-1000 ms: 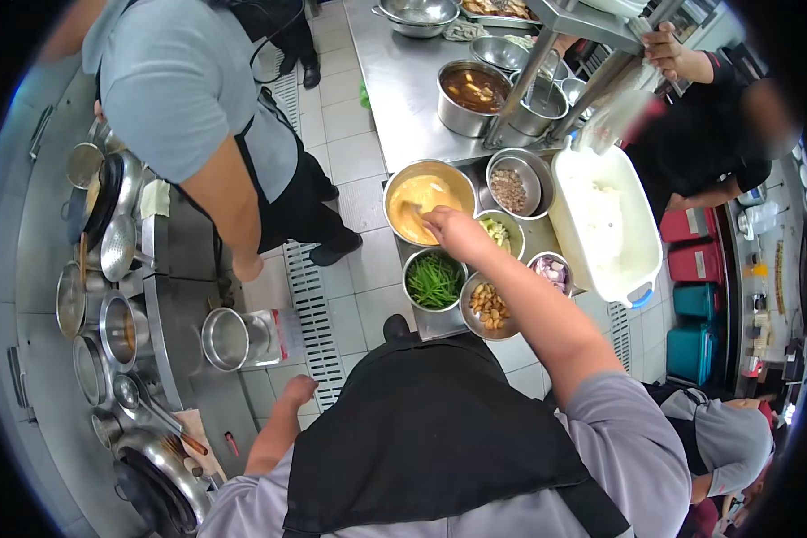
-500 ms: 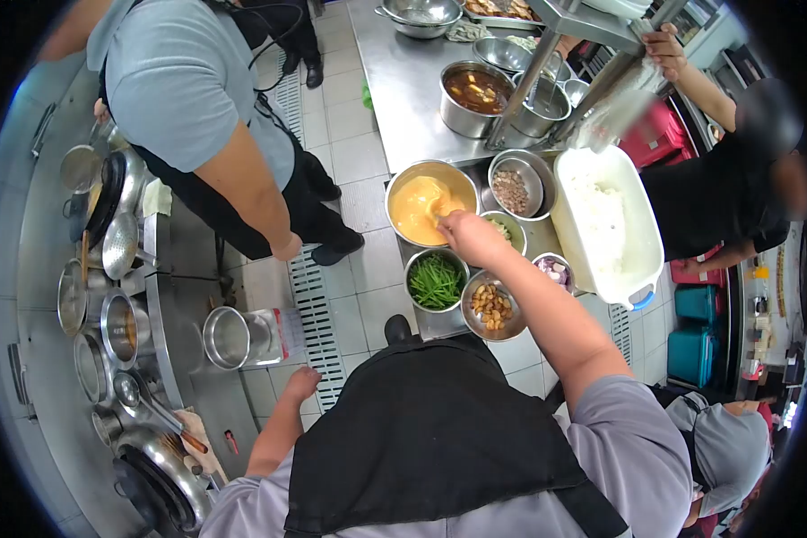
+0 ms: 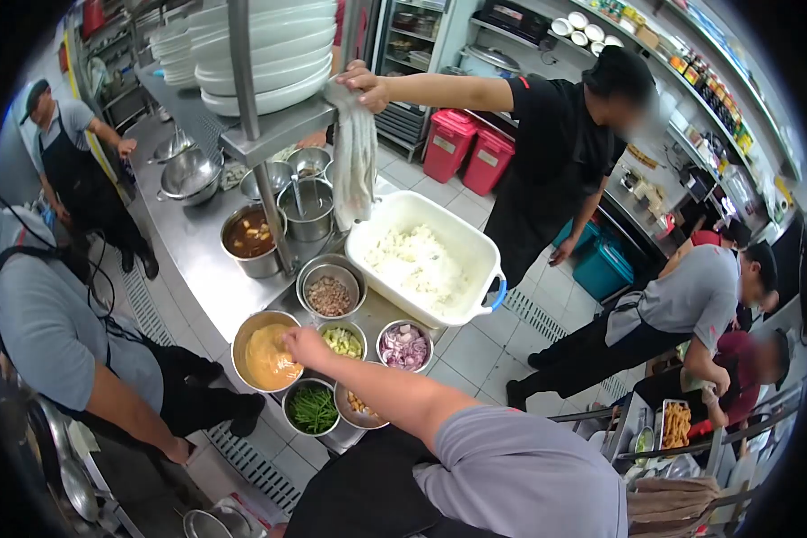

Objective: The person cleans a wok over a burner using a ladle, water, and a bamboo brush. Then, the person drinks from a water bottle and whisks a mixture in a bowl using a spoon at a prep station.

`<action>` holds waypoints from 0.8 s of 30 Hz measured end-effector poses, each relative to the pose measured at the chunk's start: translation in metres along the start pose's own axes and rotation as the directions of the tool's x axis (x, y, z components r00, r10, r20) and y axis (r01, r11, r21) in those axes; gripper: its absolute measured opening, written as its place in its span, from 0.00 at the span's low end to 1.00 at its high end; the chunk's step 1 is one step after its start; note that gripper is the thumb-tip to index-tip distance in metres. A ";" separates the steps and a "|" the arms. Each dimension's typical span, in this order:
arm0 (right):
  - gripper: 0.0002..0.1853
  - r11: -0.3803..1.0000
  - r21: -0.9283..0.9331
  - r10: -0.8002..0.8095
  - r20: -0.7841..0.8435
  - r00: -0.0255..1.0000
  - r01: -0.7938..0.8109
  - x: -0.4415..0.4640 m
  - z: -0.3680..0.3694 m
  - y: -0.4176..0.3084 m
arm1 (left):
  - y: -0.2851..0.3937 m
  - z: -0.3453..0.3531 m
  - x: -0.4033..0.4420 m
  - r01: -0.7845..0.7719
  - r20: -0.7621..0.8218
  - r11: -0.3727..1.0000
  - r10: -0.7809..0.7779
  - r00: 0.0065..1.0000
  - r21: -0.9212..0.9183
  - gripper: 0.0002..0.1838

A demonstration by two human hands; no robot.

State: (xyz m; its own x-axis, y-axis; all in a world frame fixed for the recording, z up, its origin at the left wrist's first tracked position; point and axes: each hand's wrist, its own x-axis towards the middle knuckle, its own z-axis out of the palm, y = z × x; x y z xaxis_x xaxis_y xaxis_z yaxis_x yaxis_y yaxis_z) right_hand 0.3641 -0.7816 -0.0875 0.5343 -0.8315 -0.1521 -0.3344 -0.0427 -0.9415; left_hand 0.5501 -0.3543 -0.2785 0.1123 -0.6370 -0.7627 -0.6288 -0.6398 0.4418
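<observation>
My right hand (image 3: 305, 346) is closed over the steel bowl of yellow beaten egg (image 3: 269, 357), fingers pinched at the liquid's surface. Whatever they grip is hidden. Close by stand bowls of chopped pale-green vegetable (image 3: 342, 342), cut green beans or stalks (image 3: 313, 410), and diced red onion (image 3: 404, 348). Under my forearm a bowl of browned pieces (image 3: 357, 403) is partly covered. Behind, nested steel bowls hold small brownish-pink bits (image 3: 329, 295). A white tub (image 3: 486, 260) of white rice stands to the right. My left hand is out of view.
On the steel counter (image 3: 181, 260) are a pot of brown broth (image 3: 249, 240) and a pot with a ladle (image 3: 307, 212). Plates (image 3: 264, 76) are stacked on a shelf above. A co-worker across holds a cloth (image 3: 354, 157) at its edge; another person stands close left.
My view has swung up and to the right, showing more of the room. My right hand stays at the egg bowl. My left hand has left the view.
</observation>
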 end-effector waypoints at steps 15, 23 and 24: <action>0.15 0.995 0.089 0.051 -0.172 0.984 -0.036 0.001 -0.012 0.004 | -0.036 -0.014 -0.023 -0.165 -0.019 0.964 0.173 0.985 0.210 0.11; 0.13 0.909 0.310 0.279 0.041 0.959 -0.278 -0.001 -0.009 0.005 | -0.068 0.007 -0.080 -0.189 -0.105 0.890 0.253 0.962 0.414 0.11; 0.13 0.869 0.370 0.301 0.135 0.944 -0.330 -0.003 -0.010 0.001 | -0.065 0.008 -0.083 -0.167 -0.119 0.903 0.231 0.966 0.397 0.11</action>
State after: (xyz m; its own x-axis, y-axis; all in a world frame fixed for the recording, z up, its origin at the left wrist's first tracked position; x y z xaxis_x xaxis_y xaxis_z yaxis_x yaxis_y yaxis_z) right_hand 0.3548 -0.7847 -0.0850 0.5086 -0.7230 -0.4676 -0.1798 0.4420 -0.8788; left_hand 0.5753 -0.2560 -0.2476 0.0552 -0.8141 -0.5780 -0.8918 -0.3006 0.3382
